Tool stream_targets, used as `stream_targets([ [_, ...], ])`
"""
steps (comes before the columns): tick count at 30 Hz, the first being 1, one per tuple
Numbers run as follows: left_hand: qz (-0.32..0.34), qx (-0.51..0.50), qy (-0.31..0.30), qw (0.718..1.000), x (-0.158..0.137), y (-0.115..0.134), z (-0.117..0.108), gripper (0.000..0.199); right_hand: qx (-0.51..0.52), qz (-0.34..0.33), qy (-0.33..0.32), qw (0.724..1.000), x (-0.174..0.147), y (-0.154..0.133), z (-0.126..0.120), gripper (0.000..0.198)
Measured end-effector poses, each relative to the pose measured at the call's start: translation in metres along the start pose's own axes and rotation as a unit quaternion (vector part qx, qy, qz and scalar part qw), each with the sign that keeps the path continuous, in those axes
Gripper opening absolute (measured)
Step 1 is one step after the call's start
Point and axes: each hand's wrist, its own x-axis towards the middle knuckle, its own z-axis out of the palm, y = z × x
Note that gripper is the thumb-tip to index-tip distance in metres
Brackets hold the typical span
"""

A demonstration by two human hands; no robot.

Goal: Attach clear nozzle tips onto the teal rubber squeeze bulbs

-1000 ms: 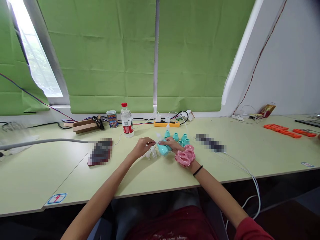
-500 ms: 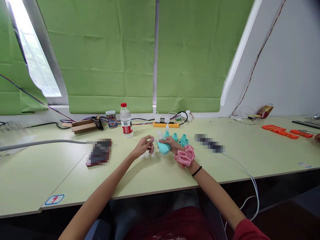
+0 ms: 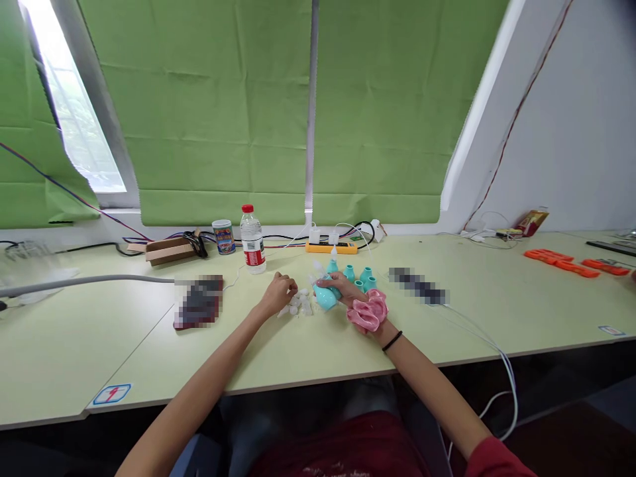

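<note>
My right hand [image 3: 342, 286] is wrapped round a turquoise squeeze bulb [image 3: 325, 297], its rounded end tilted toward me. A translucent piece shows at the bulb's upper left, partly behind my fingers. To the left, my left hand [image 3: 279, 294] has its fingers curled in at the edge of a small pile of translucent white plastic tips [image 3: 299, 303]. Whatever lies between those fingers is hidden. Behind my right hand several open-necked turquoise bulbs [image 3: 366, 273] stand together, and another turquoise bulb with a white tip [image 3: 332, 265] stands upright.
At the back are a water bottle [image 3: 253, 242], a printed can [image 3: 224, 237], an open cardboard box [image 3: 170, 252] and an orange power strip [image 3: 331, 248]. A blurred dark red-edged object [image 3: 199, 303] lies left, a blurred dark bar [image 3: 419, 286] right. Orange parts [image 3: 569, 265] lie far right.
My left hand has moved away from the bulb, left and slightly down to the pile of tips. My right hand keeps the bulb in nearly the same place.
</note>
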Motion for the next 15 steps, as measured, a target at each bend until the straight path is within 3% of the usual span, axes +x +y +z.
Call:
stream_targets([
  [4,-0.020,-0.034,0.043,0.998,0.001,0.004,-0.001,0.017,-0.006,0.004,-0.037,0.999,0.003,0.000,0.003,0.028],
  [9,-0.064,-0.194,0.096,0.974,-0.002,0.023,-0.011,0.028,-0.050,-0.021,-0.103,0.993,0.009,0.007,0.005,0.029],
  [11,-0.056,-0.251,0.065,0.964,-0.004,0.030,-0.014,0.031,-0.064,-0.022,-0.128,0.990,0.009,0.009,0.007,0.029],
  [15,-0.043,-0.330,-0.061,0.941,-0.007,0.036,-0.014,0.037,-0.058,-0.029,-0.120,0.991,0.008,0.007,0.011,0.029],
])
